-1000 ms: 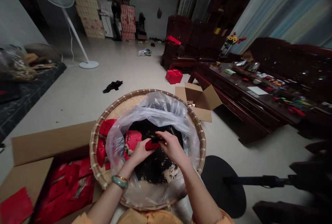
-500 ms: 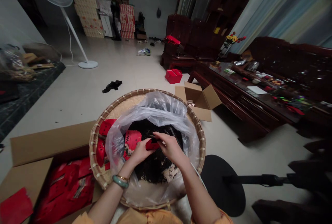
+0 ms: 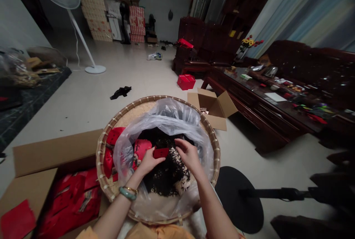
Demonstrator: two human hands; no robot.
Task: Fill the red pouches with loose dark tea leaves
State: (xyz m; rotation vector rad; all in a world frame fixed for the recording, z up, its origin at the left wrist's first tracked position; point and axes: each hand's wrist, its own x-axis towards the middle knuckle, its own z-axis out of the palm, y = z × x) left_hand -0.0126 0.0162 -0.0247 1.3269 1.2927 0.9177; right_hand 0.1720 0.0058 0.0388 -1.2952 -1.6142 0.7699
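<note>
My left hand pinches a small red packet by its left end, above a heap of loose dark tea leaves. My right hand hovers just right of the packet, fingers apart, holding nothing. The leaves lie inside a clear plastic bag that lines a round woven bamboo tray. Several red packets lie against the bag's left side, partly covered by the plastic. A jade-green bangle and a gold bangle circle my left wrist.
An open cardboard box of red packets sits to the lower left of the tray. A smaller open carton stands behind it. To the right are a round black stand base and a dark wooden table crowded with items.
My right hand has let go of the red packet and moved right, its fingers now apart. My left hand still holds the packet, and more of the packet shows.
</note>
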